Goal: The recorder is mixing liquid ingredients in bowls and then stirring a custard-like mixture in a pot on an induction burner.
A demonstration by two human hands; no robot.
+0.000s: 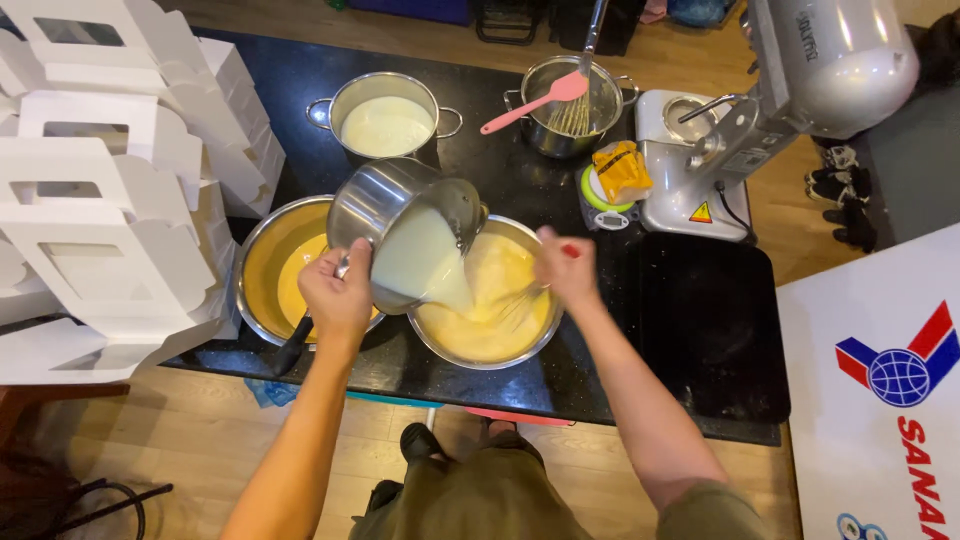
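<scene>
My left hand [338, 292] grips the handle of a steel pot [385, 208] tilted to the right, and pale milky liquid [425, 262] pours from it into a steel mixing bowl [537, 340] of yellow batter. My right hand [566, 265] holds a red-handled whisk [515, 302] whose wires dip into that batter. Both hands hover over the black counter [600, 370] in front of me.
A second steel bowl [262, 262] of yellow batter sits at the left with a dark utensil in it. At the back stand a pot of white liquid [386, 118], a pot with a pink spatula [532, 103] and whisk, a small scale, and a stand mixer [780, 110]. White boxes [110, 190] are stacked at the left.
</scene>
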